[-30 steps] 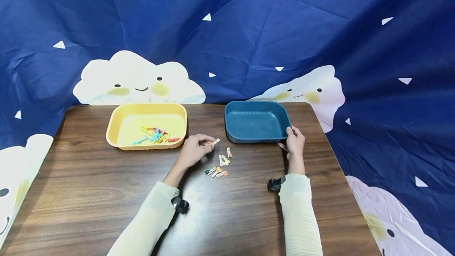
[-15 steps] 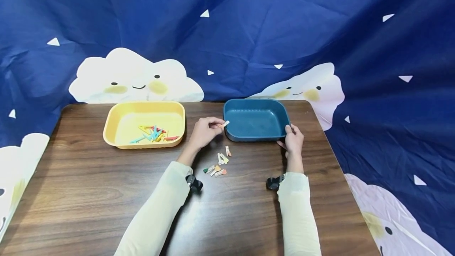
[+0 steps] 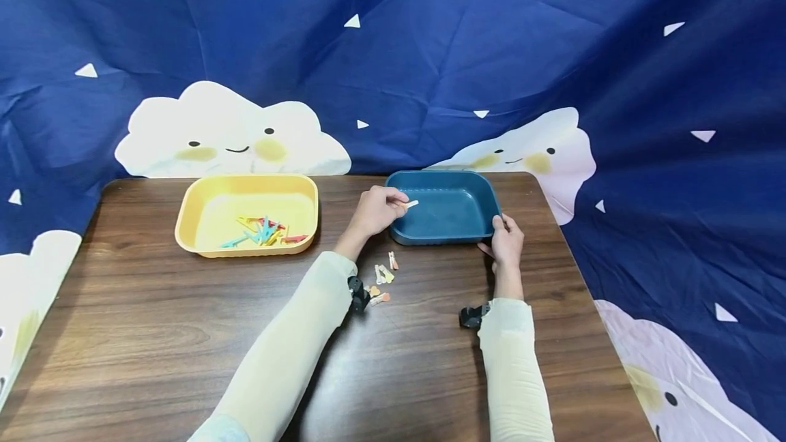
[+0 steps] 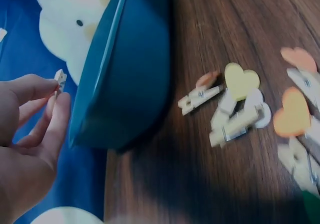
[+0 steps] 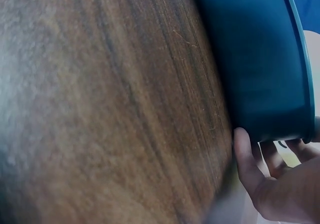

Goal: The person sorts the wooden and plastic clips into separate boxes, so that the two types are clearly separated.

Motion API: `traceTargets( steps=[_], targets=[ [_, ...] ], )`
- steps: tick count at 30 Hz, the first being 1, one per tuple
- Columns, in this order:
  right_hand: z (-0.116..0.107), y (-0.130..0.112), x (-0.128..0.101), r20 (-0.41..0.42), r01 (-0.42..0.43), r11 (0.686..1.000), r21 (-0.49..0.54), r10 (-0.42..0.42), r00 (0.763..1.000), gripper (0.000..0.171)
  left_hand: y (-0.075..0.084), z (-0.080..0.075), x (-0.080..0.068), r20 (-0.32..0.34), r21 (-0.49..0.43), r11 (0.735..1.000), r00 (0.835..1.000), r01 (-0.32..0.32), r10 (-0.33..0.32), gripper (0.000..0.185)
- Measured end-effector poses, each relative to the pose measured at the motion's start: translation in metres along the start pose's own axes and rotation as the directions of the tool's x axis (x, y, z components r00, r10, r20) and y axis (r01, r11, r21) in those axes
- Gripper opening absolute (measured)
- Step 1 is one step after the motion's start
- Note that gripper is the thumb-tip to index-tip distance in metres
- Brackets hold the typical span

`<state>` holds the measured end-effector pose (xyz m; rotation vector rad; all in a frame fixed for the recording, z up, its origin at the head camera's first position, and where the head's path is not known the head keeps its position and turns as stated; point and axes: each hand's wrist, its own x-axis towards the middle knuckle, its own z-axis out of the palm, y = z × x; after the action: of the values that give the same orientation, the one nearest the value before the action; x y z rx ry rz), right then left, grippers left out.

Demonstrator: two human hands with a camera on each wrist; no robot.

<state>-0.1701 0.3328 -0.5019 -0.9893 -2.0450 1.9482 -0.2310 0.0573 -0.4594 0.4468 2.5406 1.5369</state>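
Observation:
My left hand [image 3: 373, 213] pinches a small wooden clothespin [image 4: 60, 77] between thumb and fingertips. It is above the left side of a blue plastic bin [image 3: 445, 240], inside the rim in the head view. At the bin's near right corner, my right hand [image 3: 508, 244] grips the wall, with fingers curled around it in the right wrist view. Several small wooden clothespins lie on the table in front of the bin. Among them are one with a yellow heart [image 4: 242, 81], one with an orange heart [image 4: 292, 112] and a peach-topped clothespin [image 3: 394, 261]. My left wrist partly covers the group in the head view.
A yellow bin [image 3: 185, 224] stands at the back left, holding several red, blue and yellow plastic pegs [image 3: 266, 229]. Both bins are near the far edge of the brown wooden table [image 3: 153, 333]. Behind it hangs a dark blue cloth [image 3: 393, 53] with clouds.
My left hand has moved right and away from me, carrying the clothespin from beside the loose ones to over the blue bin. My right hand has stayed on the bin's corner.

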Motion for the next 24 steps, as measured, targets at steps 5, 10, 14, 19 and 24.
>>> traceTargets(
  steps=[5,10,14,19,24],
  targets=[
    [0.0,-0.002,-0.002,-0.003,0.015,1.0,-0.02,-0.015,1.0,0.044,0.006,0.011,0.003,0.024,0.051,0.999,1.0,0.003,-0.005,0.014],
    [0.001,-0.003,-0.002,0.002,-0.006,1.0,-0.014,0.006,1.0,0.045,0.002,0.016,0.002,0.024,0.034,0.998,0.998,0.051,-0.052,0.017],
    [0.001,-0.002,-0.002,-0.001,-0.007,1.0,-0.002,0.007,1.0,0.045,-0.003,0.015,0.0,-0.003,0.0,0.999,0.999,0.033,-0.033,0.016],
    [0.001,-0.001,-0.002,-0.008,-0.012,1.0,0.002,0.012,1.0,0.045,-0.008,0.009,-0.005,-0.038,-0.079,0.996,0.999,0.03,-0.034,0.017],
    [0.002,0.0,-0.002,-0.011,-0.017,1.0,-0.001,0.017,1.0,0.046,-0.013,0.003,-0.011,-0.047,-0.139,0.99,0.998,0.029,-0.036,0.017]
  ],
)
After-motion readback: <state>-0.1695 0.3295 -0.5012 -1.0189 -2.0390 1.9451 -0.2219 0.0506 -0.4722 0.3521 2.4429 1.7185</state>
